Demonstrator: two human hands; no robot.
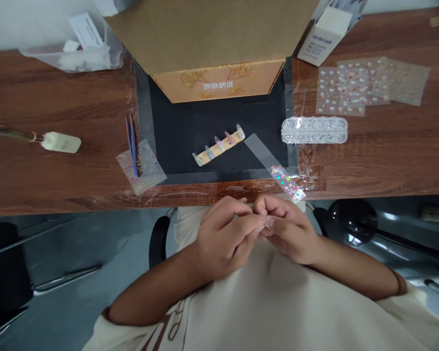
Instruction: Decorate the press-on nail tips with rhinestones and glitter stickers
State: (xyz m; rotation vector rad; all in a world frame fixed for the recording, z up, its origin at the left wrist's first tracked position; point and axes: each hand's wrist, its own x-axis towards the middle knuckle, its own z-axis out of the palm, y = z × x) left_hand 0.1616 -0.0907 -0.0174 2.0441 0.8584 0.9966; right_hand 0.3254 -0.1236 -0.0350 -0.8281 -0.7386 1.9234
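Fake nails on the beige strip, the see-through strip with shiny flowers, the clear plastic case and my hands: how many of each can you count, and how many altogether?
Fake nails: 5
Flower sticker strip: 1
Clear case: 1
Hands: 2 (left hand and right hand)
Total: 9

Five nails (219, 142) on a tan strip (224, 145)

Blue-grey, lilac, pink and whitish, they sit in a row, the strip aslant on the black mat (183, 122). Beside it, a film (261, 152) slants oppositely, shiny flower stickers (287, 183) at its near end.
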